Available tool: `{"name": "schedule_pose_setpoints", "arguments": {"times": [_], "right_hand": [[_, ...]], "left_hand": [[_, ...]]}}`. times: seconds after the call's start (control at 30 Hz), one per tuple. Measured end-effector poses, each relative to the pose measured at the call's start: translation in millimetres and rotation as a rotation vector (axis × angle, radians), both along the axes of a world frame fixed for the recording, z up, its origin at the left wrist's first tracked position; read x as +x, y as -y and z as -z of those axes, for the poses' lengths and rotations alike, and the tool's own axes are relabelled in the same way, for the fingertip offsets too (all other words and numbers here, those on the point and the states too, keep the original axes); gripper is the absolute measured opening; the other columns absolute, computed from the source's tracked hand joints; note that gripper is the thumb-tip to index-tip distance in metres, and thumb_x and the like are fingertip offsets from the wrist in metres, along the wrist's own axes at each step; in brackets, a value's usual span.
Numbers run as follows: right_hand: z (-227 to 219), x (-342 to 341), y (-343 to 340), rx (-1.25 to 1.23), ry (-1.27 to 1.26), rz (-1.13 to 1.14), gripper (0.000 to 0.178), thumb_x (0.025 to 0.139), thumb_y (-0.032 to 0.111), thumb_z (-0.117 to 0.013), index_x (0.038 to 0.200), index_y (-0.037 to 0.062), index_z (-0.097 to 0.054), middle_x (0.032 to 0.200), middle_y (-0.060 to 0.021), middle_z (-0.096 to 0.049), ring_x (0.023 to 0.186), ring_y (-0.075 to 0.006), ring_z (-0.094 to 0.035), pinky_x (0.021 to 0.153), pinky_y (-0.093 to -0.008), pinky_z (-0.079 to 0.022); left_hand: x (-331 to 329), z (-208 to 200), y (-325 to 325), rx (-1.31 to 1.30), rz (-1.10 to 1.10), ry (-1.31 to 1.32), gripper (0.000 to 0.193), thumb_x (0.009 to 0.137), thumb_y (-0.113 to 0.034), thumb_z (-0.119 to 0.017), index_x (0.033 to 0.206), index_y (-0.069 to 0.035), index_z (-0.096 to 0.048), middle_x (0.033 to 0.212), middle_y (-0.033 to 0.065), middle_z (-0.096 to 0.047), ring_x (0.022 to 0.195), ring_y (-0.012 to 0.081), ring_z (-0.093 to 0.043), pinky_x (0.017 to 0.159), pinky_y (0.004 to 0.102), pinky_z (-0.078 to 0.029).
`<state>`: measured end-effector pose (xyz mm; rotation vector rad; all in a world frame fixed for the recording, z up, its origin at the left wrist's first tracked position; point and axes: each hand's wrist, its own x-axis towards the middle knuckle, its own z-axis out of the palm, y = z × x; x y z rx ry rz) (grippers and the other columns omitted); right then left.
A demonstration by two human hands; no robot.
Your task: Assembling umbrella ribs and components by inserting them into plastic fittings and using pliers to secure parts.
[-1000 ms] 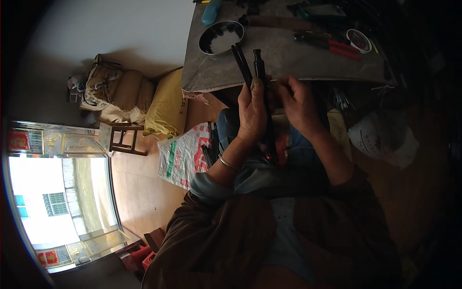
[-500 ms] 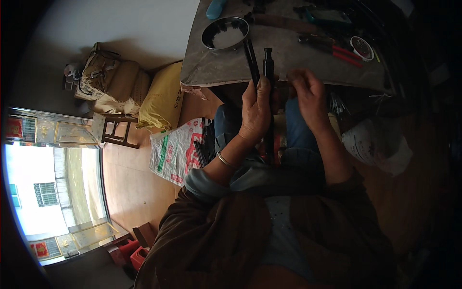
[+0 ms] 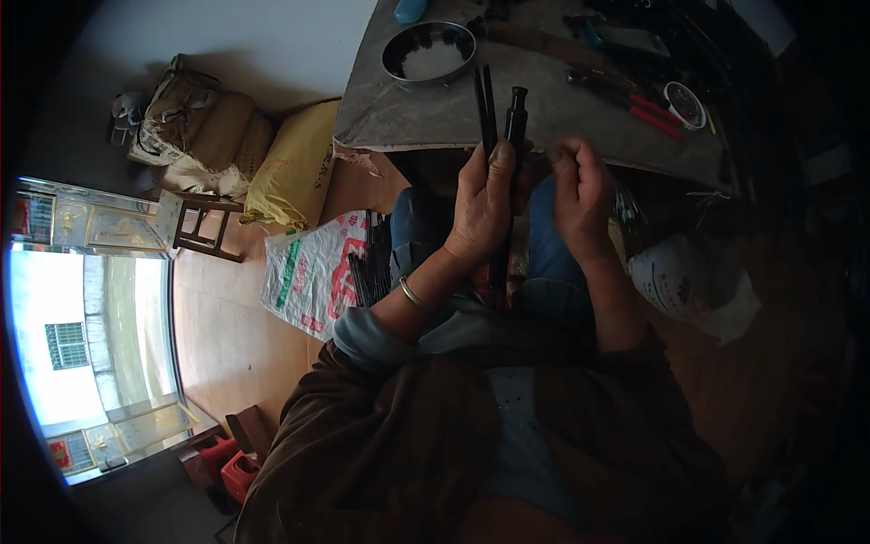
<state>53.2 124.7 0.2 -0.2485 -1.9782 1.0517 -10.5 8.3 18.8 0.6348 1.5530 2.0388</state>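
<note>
Near the table's front edge, my left hand (image 3: 483,204) is wrapped round a thick black rod (image 3: 517,118) with a stepped, narrower top end. Two thin black rods (image 3: 486,104) stick up from the same grip, tilted slightly left. The thick rod stands nearly upright, and a dark length shows below the hand over my lap. Just right of it, my right hand (image 3: 583,195) is raised with its fingers curled and the thumb against the forefinger. Whatever those fingertips may pinch is too small to make out.
A grey table (image 3: 372,118) holds a metal bowl (image 3: 393,65) of white material, red-handled pliers (image 3: 654,118) and a small white cup (image 3: 671,94). On the floor left, more black rods (image 3: 372,263) lie on a white woven sack (image 3: 308,276). A white plastic bag (image 3: 680,276) sits right.
The view has shifted slightly. My left hand keeps its grip on the black rods, whose tops now lean a little more right. My right hand's fingers have curled in more.
</note>
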Motion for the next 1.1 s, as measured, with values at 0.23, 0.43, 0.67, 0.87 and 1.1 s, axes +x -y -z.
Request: {"name": "schedule_pose_setpoints", "arguments": {"times": [0.23, 0.43, 0.67, 0.87, 1.1], "right_hand": [[44.2, 8.1, 15.8, -0.804, 0.035, -0.348, 0.019, 0.100, 0.019, -0.046, 0.098, 0.0044, -0.057, 0.077, 0.0014, -0.054, 0.068, -0.0054, -0.048, 0.062, -0.0214, -0.040], [9.7, 14.5, -74.7, 0.170, 0.129, 0.111, 0.009, 0.088, 0.012, -0.061, 0.092, 0.0038, -0.059, 0.081, -0.0086, -0.062, 0.073, -0.0230, -0.061, 0.066, -0.0305, -0.047], [-0.6, 13.8, -164.2, 0.745, 0.528, 0.455, 0.021, 0.078, 0.026, -0.071, 0.086, 0.0101, -0.060, 0.094, -0.0055, -0.062, 0.095, -0.0263, -0.054, 0.082, -0.0421, -0.039], [2.4, -2.0, -172.9, 0.907, 0.485, 0.281, 0.018, 0.078, 0.024, -0.070, 0.082, 0.0116, -0.057, 0.090, -0.0036, -0.056, 0.093, -0.0252, -0.052, 0.081, -0.0430, -0.039], [-2.4, 11.2, -168.4, 0.584, 0.307, 0.166, 0.018, 0.093, 0.020, -0.057, 0.091, 0.0029, -0.053, 0.081, -0.0095, -0.057, 0.073, -0.0267, -0.058, 0.063, -0.0385, -0.044]], "left_hand": [[-2.9, 7.1, 4.8, 0.054, 0.105, 0.042, 0.041, 0.103, -0.034, -0.035, 0.124, -0.003, -0.050, 0.072, -0.0015, -0.050, 0.059, 0.0055, -0.046, 0.052, 0.0197, -0.038], [-9.0, 7.5, 14.6, -0.016, 0.180, -0.082, 0.045, 0.101, -0.038, -0.042, 0.122, 0.001, -0.046, 0.071, 0.0006, -0.049, 0.059, 0.0079, -0.049, 0.057, 0.0218, -0.043], [-8.5, 6.4, 10.6, 0.053, 0.163, 0.138, 0.042, 0.102, -0.039, -0.038, 0.108, 0.000, -0.053, 0.065, 0.0012, -0.049, 0.052, 0.0089, -0.048, 0.049, 0.0232, -0.041], [-13.5, 10.7, 4.4, 0.033, 0.005, 0.158, 0.041, 0.102, -0.040, -0.035, 0.094, -0.003, -0.052, 0.062, -0.0006, -0.046, 0.044, 0.0068, -0.041, 0.040, 0.0220, -0.032], [-15.9, 20.0, 0.7, -0.023, -0.034, 0.029, 0.048, 0.100, -0.050, -0.036, 0.091, -0.005, -0.051, 0.062, -0.0014, -0.043, 0.045, 0.0066, -0.039, 0.040, 0.0215, -0.031]]}}
